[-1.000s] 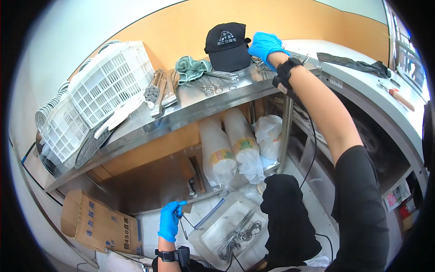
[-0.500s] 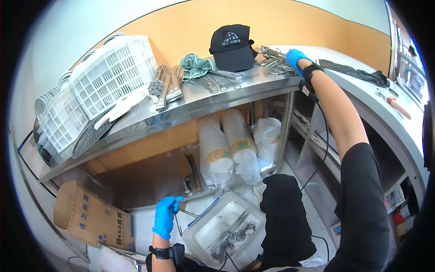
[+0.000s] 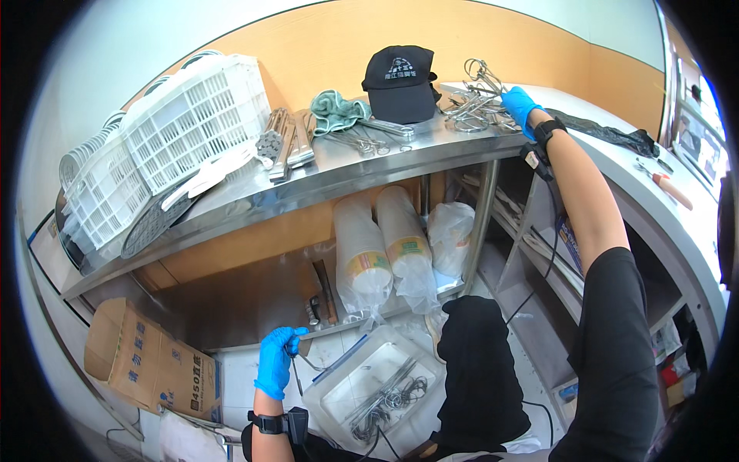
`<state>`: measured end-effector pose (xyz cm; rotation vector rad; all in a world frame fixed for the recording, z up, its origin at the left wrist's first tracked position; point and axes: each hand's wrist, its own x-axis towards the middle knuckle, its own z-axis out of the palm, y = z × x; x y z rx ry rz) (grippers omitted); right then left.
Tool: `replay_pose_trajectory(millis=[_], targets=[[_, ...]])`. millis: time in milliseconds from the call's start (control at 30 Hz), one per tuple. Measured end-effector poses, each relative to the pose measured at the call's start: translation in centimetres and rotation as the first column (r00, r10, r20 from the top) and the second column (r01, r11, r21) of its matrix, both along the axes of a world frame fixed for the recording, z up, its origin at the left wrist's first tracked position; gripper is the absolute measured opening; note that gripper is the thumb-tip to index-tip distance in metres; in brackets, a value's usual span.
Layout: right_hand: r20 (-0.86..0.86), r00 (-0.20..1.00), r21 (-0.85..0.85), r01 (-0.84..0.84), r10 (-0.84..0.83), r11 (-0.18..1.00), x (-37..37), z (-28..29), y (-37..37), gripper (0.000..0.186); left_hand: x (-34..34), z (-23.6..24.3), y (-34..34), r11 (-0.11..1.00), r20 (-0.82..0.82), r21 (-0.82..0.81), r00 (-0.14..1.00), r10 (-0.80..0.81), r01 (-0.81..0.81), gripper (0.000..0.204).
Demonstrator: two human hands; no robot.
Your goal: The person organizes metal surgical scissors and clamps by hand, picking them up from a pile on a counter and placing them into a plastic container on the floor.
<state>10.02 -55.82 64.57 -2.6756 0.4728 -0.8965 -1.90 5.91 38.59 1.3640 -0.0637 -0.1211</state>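
Observation:
My right hand (image 3: 523, 108), in a blue glove, reaches far to the end of the steel shelf (image 3: 339, 165). Its fingers are closed on metal tools with ring-like loops (image 3: 485, 75); some loops stick up above the pile. More looped metal pieces (image 3: 468, 115) lie tangled beside it. Low at the left, my gloved left hand (image 3: 275, 360) is closed round a thin metal rod (image 3: 297, 377) with a bent end; what kind of tool it is I cannot tell. Right of that hand a clear plastic bin (image 3: 327, 402) stands on the floor, with thin looped metal pieces (image 3: 389, 400) inside.
A black cap (image 3: 400, 85), a green cloth (image 3: 336, 112), long metal tools (image 3: 286, 146) and white plastic baskets (image 3: 192, 123) crowd the shelf. Below stand bagged cup stacks (image 3: 366, 254). A cardboard box (image 3: 154, 358) sits at left, a white counter (image 3: 647, 173) at right. A cable hangs by my right arm.
My right hand has shifted slightly right, and looped metal tools beside it now rise above the pile. My left hand has moved slightly, still with the thin rod.

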Motion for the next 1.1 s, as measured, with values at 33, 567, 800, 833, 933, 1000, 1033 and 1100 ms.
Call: replay_pose_trajectory(millis=[33,567,800,833,933,1000,1033,1100], targets=[[0.020,1.000,0.040,-0.017,0.016,0.999,0.0,0.1,-0.1,0.026,0.0,0.0,0.0,1.000,-0.001,0.002,1.000,-0.007,0.007,0.021],[-0.384,0.922,-0.262,-0.153,0.042,0.953,-3.2,2.8,7.1,0.022,-0.1,0.0,0.4,0.999,-0.008,0.034,1.000,-0.022,0.022,0.020],[-0.533,0.836,-0.410,-0.116,-0.134,0.905,0.2,4.4,8.3,0.038,0.1,-0.5,0.2,1.000,-0.027,-0.001,1.000,0.003,-0.003,0.020],[-0.535,0.829,-0.457,-0.120,-0.164,0.881,0.0,5.0,9.6,0.046,0.1,-0.6,0.5,1.000,-0.036,-0.003,0.999,0.015,-0.015,0.020],[-0.529,0.824,-0.438,-0.061,-0.203,0.897,1.6,5.9,11.3,0.053,0.5,-1.0,0.9,0.998,-0.034,-0.069,0.999,0.006,-0.008,0.016],[-0.502,0.834,-0.437,-0.016,-0.229,0.899,3.3,5.9,11.6,0.062,0.2,-0.8,1.3,0.997,-0.049,-0.070,0.999,0.009,-0.013,0.016],[-0.472,0.848,-0.452,0.001,-0.240,0.892,3.4,6.2,11.4,0.066,0.2,-0.4,0.8,0.997,-0.049,-0.077,0.999,-0.011,0.007,0.016],[-0.442,0.872,-0.477,-0.031,-0.209,0.879,4.7,5.7,9.1,0.080,0.0,0.3,0.8,0.998,-0.073,-0.047,0.997,0.038,-0.042,0.016]])
